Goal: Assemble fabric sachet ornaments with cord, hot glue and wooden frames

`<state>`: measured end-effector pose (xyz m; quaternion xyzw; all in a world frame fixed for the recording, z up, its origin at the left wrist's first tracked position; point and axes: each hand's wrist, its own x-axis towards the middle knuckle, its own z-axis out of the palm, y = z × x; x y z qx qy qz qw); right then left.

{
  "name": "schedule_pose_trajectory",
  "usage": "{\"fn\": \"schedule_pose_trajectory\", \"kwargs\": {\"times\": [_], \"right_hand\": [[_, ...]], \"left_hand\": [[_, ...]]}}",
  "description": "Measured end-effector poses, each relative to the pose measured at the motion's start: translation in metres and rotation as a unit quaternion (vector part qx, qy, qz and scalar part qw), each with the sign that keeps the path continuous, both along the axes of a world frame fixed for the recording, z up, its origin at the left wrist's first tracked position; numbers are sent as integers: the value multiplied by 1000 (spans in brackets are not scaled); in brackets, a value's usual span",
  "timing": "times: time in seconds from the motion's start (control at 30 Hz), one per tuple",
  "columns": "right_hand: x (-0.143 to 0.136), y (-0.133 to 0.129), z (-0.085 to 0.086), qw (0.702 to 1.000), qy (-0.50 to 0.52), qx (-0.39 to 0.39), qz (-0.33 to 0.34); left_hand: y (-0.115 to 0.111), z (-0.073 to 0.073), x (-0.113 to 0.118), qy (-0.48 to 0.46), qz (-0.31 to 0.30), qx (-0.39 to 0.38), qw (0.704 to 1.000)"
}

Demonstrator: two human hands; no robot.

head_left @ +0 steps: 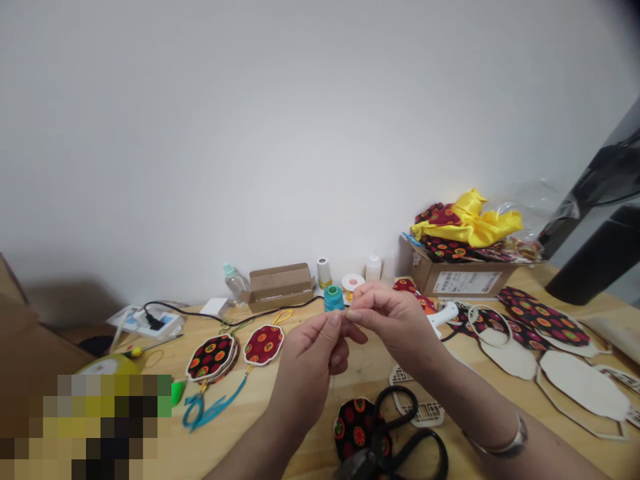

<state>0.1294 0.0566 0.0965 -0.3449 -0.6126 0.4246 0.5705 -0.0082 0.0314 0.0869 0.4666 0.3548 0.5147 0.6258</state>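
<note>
My left hand (320, 343) and my right hand (383, 317) meet above the table, thumbs and fingers pinched together. Whatever lies between the fingertips is too small to make out. Just behind them stands a teal thread spool (334, 298). Below my hands, black-handled scissors (397, 427) rest partly over a dark patterned fabric piece (356, 421). To the left lie a red patterned ornament (264, 345) with a teal tassel (220, 410) and a stack of black patterned ornaments (211, 357). A white tool handle (443, 317), perhaps a glue gun, is partly behind my right wrist.
A cardboard box (425, 277) heaped with yellow and patterned fabric stands at the back right. Pale wooden shapes (583, 383) and fabric pieces (545, 317) cover the right side. An open narrow box (280, 287), bottles and a power strip (153, 323) line the wall.
</note>
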Motion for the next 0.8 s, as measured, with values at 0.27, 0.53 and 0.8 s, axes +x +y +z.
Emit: {"fn": "schedule_pose_trajectory", "kwargs": {"times": [0.27, 0.53, 0.8], "right_hand": [[2, 0, 2, 1000, -10, -16, -9], [3, 1, 2, 1000, -10, -9, -10], [7, -3, 3, 997, -43, 18, -60]], "left_hand": [[3, -2, 0, -15, -9, -35, 999], [4, -2, 1, 8, -3, -34, 999], [3, -3, -1, 50, 12, 5, 999]]}}
